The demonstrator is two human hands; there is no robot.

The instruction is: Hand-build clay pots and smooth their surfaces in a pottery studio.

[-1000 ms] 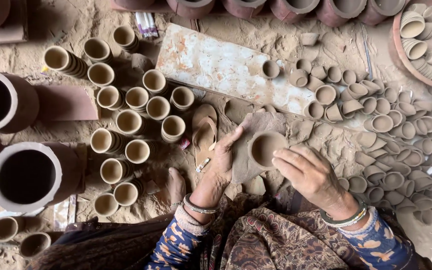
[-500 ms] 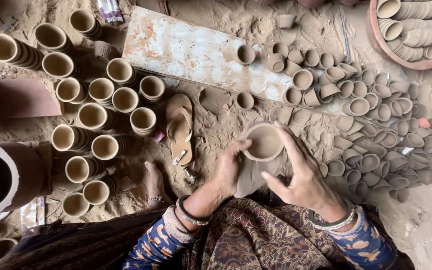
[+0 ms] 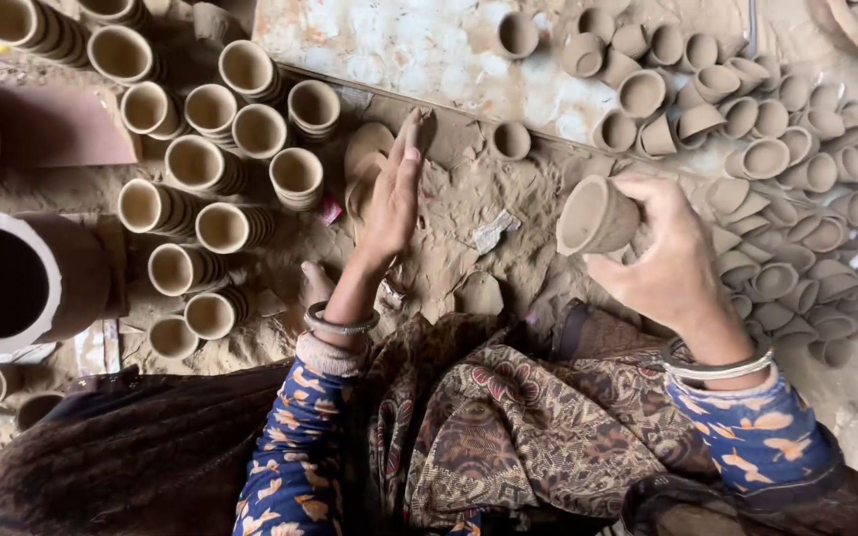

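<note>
The person's patterned lap cloth [image 3: 508, 427] is lying nearest the camera, with both blue printed sleeves reaching forward from it. The right hand [image 3: 672, 258] is holding a small clay cup [image 3: 596, 215]; its fingers [image 3: 647, 194] are curling over the cup's wall from above while the thumb is pressing from below, so the cup is being pinched on its side with its mouth turned toward the left hand. The cup is sitting clear of the sandy floor [image 3: 469, 208], raised in the grip. A metal bangle [image 3: 717, 365] is circling the right wrist. The left hand [image 3: 389, 203] is extending flat and empty, its fingers [image 3: 407, 149] pressed together and pointing away from the body, well apart from the held cup. A scrap of paper [image 3: 494, 230] is lying on the sand between the two hands. Just beyond the left fingertips, a pair of sandals [image 3: 364, 164] is resting on the sand. To the outer side of the left fingers, stacked cups [image 3: 206, 164] are lying in rows on their sides, mouths facing the camera. Beyond and to the outer side of the right fingers, a loose pile of unfired cups [image 3: 796, 169] is spreading across the floor. Farther off, past both sets of fingertips, a pale worn board [image 3: 419, 50] is lying flat.
</note>
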